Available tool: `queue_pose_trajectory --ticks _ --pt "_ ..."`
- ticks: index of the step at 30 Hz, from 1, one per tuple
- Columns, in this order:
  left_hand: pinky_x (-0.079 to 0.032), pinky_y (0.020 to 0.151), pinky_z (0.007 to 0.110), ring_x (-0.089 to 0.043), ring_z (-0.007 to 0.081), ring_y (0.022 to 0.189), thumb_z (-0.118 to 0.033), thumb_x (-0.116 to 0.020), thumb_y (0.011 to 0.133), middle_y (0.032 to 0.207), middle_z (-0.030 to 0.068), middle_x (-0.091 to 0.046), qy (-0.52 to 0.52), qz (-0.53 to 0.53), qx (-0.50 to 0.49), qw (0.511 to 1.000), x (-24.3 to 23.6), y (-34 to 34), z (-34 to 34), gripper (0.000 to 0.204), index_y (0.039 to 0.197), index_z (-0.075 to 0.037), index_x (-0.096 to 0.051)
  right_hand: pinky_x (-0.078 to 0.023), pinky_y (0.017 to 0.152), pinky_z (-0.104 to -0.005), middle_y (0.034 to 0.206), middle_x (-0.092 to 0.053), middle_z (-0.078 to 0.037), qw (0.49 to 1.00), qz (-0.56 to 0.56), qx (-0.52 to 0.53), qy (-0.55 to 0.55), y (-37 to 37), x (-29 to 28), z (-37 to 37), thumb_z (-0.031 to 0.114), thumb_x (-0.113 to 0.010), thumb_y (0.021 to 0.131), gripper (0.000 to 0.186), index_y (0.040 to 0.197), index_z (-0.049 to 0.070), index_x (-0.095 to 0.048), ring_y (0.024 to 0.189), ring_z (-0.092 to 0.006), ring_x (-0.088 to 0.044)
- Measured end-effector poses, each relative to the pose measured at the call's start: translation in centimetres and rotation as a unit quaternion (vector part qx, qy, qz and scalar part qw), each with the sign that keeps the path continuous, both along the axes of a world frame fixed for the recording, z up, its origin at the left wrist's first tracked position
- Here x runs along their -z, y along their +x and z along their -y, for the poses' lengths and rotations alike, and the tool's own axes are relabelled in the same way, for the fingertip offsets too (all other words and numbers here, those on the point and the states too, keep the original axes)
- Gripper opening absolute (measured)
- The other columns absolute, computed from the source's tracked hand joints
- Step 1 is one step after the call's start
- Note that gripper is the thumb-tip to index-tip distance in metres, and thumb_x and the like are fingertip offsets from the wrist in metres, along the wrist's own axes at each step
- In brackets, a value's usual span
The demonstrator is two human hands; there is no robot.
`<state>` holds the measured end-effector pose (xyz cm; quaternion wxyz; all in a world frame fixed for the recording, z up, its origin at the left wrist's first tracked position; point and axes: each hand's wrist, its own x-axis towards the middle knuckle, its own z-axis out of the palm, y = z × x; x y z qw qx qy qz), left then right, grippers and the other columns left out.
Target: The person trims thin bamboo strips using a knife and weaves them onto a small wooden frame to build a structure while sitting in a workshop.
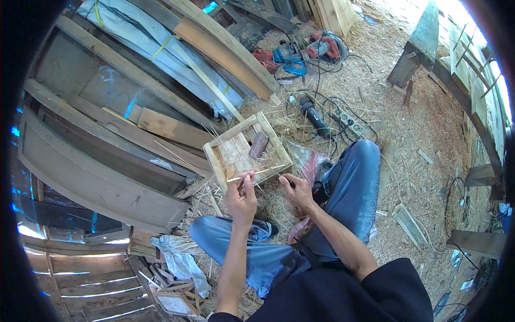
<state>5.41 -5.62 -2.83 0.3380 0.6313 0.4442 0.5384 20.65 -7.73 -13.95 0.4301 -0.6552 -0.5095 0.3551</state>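
Between the thumb and fingers of my left hand [241, 194] is a thin, pale wooden stick [258, 173], lying roughly level and pointing right. My right hand [299, 191] is closed around a small tool with a dark handle [291, 184], close to the stick's right end. Its working end is too small to make out; it may be a knife. Just beyond both hands sits a low wooden box frame [216, 166] with slats. A brown, rounded block [259, 145] lies on it.
Angle grinder [315, 116], power strip [347, 123] and cords lie beyond my right knee. Red and blue power tools [292, 56] stand farther back. Stacked planks [166, 129] and a wrapped white bundle [161, 48] fill the left. Shavings cover the floor; a wooden beam [416, 45] stands right.
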Motion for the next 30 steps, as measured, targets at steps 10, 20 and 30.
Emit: queue_pose_trajectory --ticks 10,20,30 --pt "-0.056 0.08 0.032 -0.066 0.0254 0.097 0.006 -0.048 0.093 0.097 0.017 -0.065 0.047 -0.011 0.039 0.998 0.5 -0.5 0.0 0.013 0.105 0.002 -0.05 -0.05 0.07 -0.0408 0.08 -0.068 -0.018 0.995 -0.05 -0.082 0.031 -0.6 -3.9 0.1 0.037 -0.053 0.094 0.036 0.103 0.005 -0.067 0.074 -0.0346 -0.067" --pt "-0.057 0.08 0.032 -0.066 0.0271 0.098 0.005 -0.048 0.093 0.096 0.0166 -0.064 0.052 -0.009 0.036 0.998 1.0 -0.7 -0.1 0.011 0.104 0.002 -0.05 -0.051 0.071 -0.0421 0.082 -0.068 -0.018 0.998 -0.035 -0.042 0.017 0.3 0.2 -0.6 0.038 -0.054 0.092 0.034 0.101 0.008 -0.068 0.078 -0.0363 -0.067" --pt "-0.057 0.082 0.032 -0.066 0.0266 0.096 0.006 -0.047 0.093 0.097 0.0168 -0.064 0.04 -0.016 0.026 0.999 0.2 -0.5 0.1 0.011 0.104 0.003 -0.049 -0.049 0.069 -0.037 0.082 -0.067 -0.018 0.998 0.045 -0.029 0.029 -0.1 1.5 -0.1 0.031 -0.055 0.093 0.03 0.103 0.006 -0.067 0.077 -0.0315 -0.067"
